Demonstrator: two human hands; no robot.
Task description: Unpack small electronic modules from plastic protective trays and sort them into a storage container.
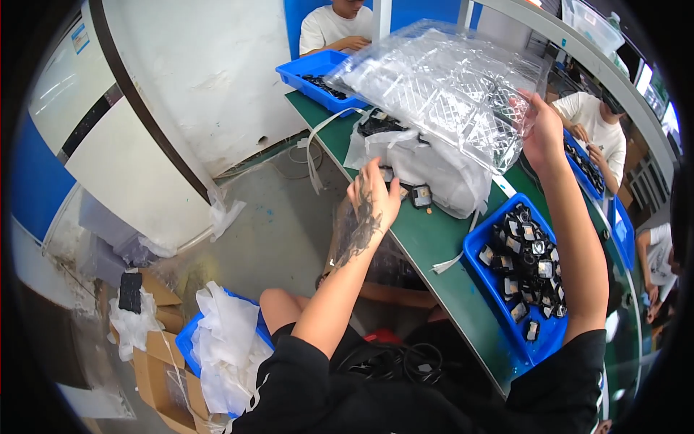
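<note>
My right hand [543, 135] is raised over the bench and grips the edge of a clear plastic tray [441, 79] with a grid of pockets; it looks like a tilted stack. Below it lies a crumpled white plastic bag [434, 170] with black parts [381, 123] at its mouth. By the bench edge, my left hand [376, 197] has its thumb and fingers apart. A small dark part [387, 173] shows between them; whether they touch it is unclear. Another small black square part [421, 195] lies to the right of that hand.
A blue bin [473, 249] of small black parts stands on the green bench [426, 242]; another blue bin [289, 69] sits at the far end. White plastic sheets [228, 333] fill a floor bin beside a cardboard box [155, 372]. Co-workers [325, 29] sit across the bench.
</note>
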